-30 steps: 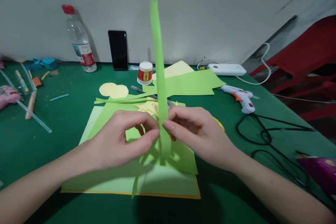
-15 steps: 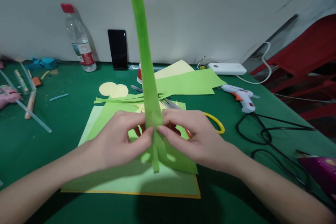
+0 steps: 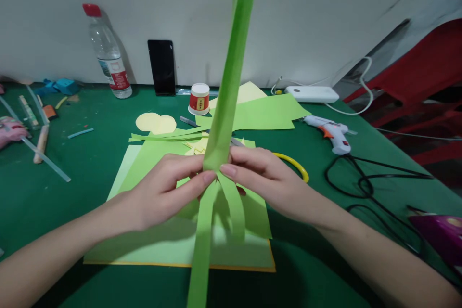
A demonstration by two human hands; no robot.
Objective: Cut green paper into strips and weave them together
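Note:
Between my two hands a long green paper strip (image 3: 231, 77) stands upright, its top beyond the frame. Below my fingertips it splits into two narrower tails that hang and curl apart. My left hand (image 3: 166, 192) pinches the strip's left edge at the split, thumb in front. On the right edge my right hand (image 3: 269, 185) pinches the same spot. Under them lie green paper sheets (image 3: 249, 216) on a paler sheet (image 3: 144, 245) with an orange edge. Scissors with a yellow handle (image 3: 298, 166) are partly hidden behind my right hand.
Against the wall stand a water bottle (image 3: 110, 60), a phone (image 3: 161, 68) and a small red-and-white cup (image 3: 199, 100). A white glue gun (image 3: 332, 134) with a black cable (image 3: 361, 192) lies right. Yellow paper circles (image 3: 147, 122) and a pink glue gun (image 3: 12, 134) lie left.
The upright strip has swung from leaning left to leaning right, uncovering the cup. Its tear has lengthened, and the two tails are longer and farther apart.

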